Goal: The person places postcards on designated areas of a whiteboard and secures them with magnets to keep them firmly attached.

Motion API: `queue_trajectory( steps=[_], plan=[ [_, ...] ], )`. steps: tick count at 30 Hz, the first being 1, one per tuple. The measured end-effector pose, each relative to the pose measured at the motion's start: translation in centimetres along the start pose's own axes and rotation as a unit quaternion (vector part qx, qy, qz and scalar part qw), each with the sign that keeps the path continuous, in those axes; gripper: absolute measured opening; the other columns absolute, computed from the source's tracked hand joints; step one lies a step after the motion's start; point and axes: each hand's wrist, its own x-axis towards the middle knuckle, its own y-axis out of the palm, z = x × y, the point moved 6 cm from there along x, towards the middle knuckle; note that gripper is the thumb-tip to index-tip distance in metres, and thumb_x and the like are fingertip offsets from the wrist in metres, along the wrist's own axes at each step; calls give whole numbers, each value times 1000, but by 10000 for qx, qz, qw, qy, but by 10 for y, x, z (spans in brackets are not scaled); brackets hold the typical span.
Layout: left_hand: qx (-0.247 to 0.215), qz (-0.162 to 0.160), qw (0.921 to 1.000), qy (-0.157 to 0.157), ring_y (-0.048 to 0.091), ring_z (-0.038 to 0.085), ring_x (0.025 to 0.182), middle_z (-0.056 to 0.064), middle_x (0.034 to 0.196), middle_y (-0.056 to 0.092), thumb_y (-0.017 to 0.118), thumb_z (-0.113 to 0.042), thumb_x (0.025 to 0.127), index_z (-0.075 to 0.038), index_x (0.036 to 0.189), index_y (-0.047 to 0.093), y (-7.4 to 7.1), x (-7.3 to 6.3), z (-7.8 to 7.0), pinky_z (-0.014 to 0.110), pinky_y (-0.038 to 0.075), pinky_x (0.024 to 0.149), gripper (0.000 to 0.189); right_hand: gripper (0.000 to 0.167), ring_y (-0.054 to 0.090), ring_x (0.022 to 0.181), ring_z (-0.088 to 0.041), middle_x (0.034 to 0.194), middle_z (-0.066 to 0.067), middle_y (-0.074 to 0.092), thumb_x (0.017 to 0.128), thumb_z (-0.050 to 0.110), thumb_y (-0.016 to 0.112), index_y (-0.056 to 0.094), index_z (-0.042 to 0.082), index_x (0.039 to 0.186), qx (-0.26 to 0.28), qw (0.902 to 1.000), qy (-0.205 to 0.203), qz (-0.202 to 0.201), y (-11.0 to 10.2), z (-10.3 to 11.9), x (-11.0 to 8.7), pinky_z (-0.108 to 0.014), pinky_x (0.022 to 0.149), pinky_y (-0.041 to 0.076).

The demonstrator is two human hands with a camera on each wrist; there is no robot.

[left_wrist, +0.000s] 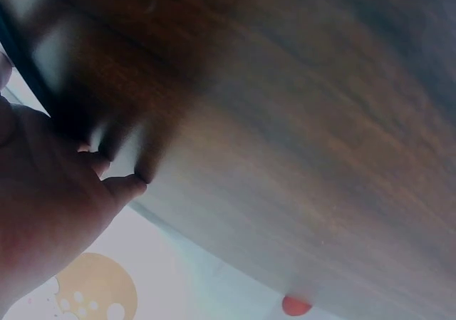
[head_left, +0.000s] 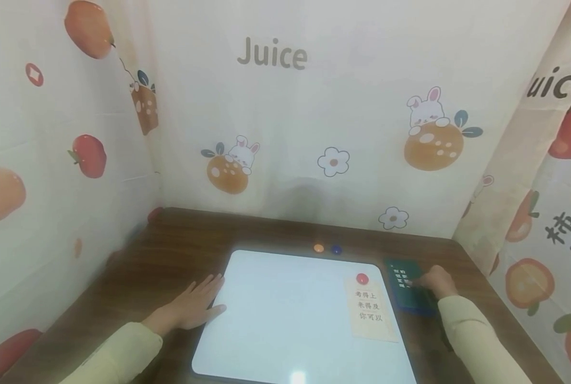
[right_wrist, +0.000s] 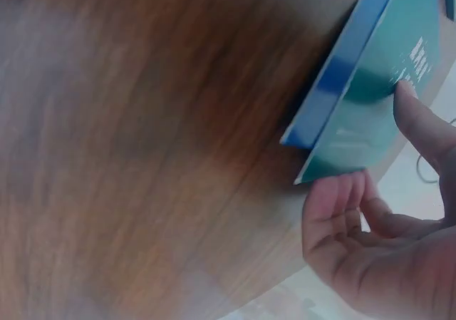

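A whiteboard (head_left: 275,314) lies flat on the brown table. My left hand (head_left: 196,304) rests at its left edge, thumb over the board and fingers extended; the left wrist view shows fingertips on the wood. On the board's right side is a beige card (head_left: 371,329) with printed characters and a round red magnet (head_left: 362,279) at its top. Right of the board, my right hand (head_left: 439,281) pinches a green card (right_wrist: 363,131) with white writing, thumb on its face and curled fingers at its edge. A blue card (right_wrist: 338,74) shows partly from beneath the green one.
Behind the board's far edge sit an orange round magnet (head_left: 318,248) and a dark blue one (head_left: 336,249). The wooden table (head_left: 184,234) has curtains (head_left: 285,106) printed with fruit and rabbits at its back and both sides.
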Motion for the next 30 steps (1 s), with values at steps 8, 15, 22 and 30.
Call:
queue_trajectory(
  steps=[8, 15, 22, 30],
  plan=[
    [-115, 14, 9999, -69, 12, 43, 141, 24, 154, 19, 47, -44, 98, 5, 148, 24, -3, -2, -2, 66, 7, 107, 73, 59, 55, 87, -42, 97, -33, 51, 77, 12, 75, 45, -27, 109, 871, 9958, 179, 230, -1, -30, 16, -51, 76, 53],
    [92, -145, 9998, -45, 13, 38, 142, 18, 155, 20, 45, -50, 97, 0, 149, 24, 5, 2, 8, 62, 10, 109, 76, 60, 55, 98, -47, 110, -40, 52, 80, 12, 72, 45, -28, 116, 1314, 9897, 86, 569, -8, -40, 14, -56, 87, 47],
    [-20, -62, 10000, -54, 13, 39, 142, 19, 155, 20, 46, -48, 97, 1, 149, 25, -1, -1, 1, 63, 10, 109, 74, 72, 38, 121, -54, 135, -44, 31, 88, 18, 68, 32, -25, 131, 1585, 9827, 268, 917, -9, -46, 5, -57, 97, 38],
    [-30, -31, 10000, -46, 13, 42, 141, 22, 154, 20, 47, -44, 98, 4, 148, 25, -2, 0, -1, 65, 9, 108, 73, 74, 32, 128, -52, 142, -42, 22, 92, 20, 65, 24, -25, 135, 2038, 9717, 260, 1169, -10, -46, -4, -53, 100, 36]
  ],
)
